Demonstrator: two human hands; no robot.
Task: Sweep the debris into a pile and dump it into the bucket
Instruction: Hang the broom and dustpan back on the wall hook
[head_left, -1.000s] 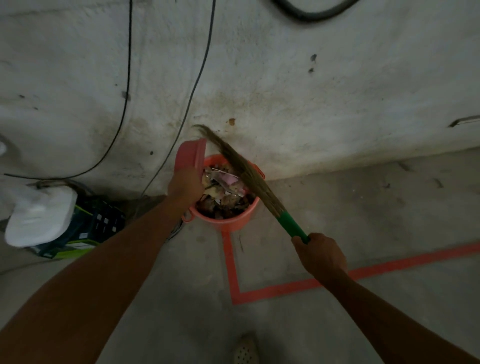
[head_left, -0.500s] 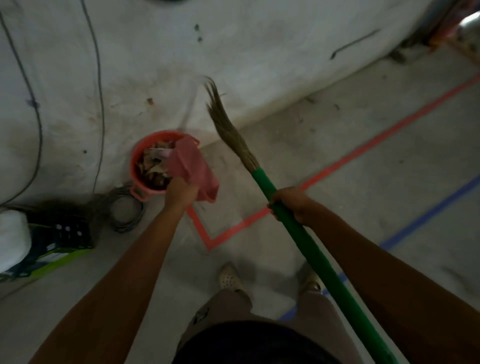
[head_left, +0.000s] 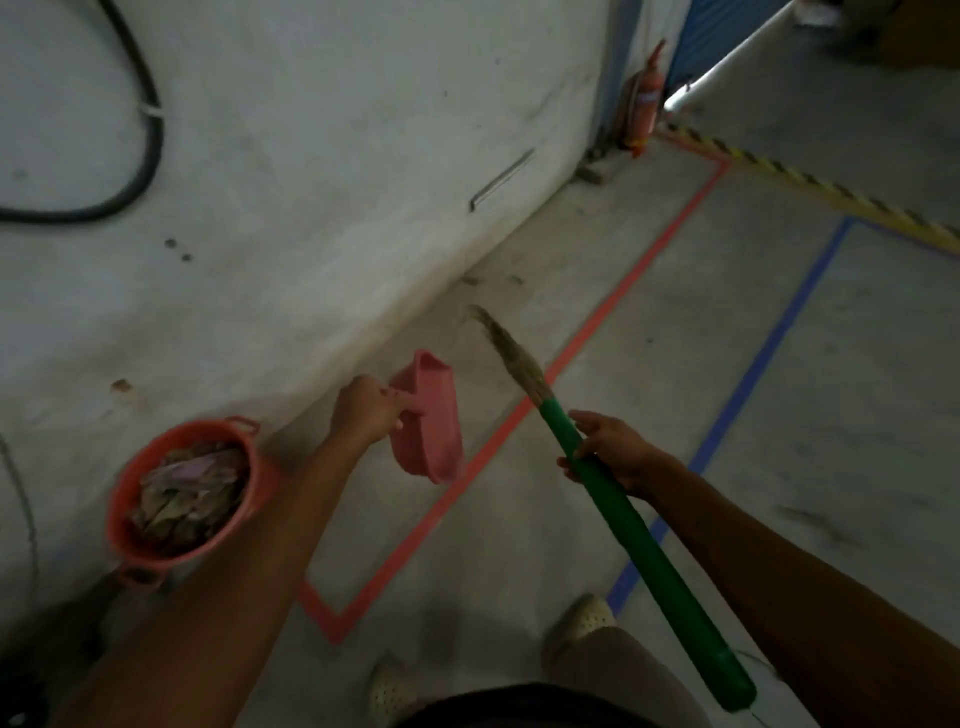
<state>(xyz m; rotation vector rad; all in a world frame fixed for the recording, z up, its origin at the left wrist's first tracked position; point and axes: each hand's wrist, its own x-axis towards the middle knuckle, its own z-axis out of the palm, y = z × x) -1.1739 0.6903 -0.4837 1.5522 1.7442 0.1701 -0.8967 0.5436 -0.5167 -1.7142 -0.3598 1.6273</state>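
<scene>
Concrete floor (head_left: 519, 545), red tape. Dustpan (head_left: 431, 431) now swung right, clear of bucket (head_left: 262, 480); left hand (head_left: 366, 410) grips its handle. Right hand (head_left: 610, 452) fingers curled round broom (head_left: 639, 545). Debris (head_left: 189, 493) sits in bucket, so the dump looks done.

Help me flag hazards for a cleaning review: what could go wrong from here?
1. The bucket is heaped with debris nearly to its rim, so another load may spill over.
2. The left hand holds the dustpan tilted, off the floor; any leftover dirt could drop out.
3. Small bits lie by the wall beyond the broom in the right hand and might be missed.
</scene>
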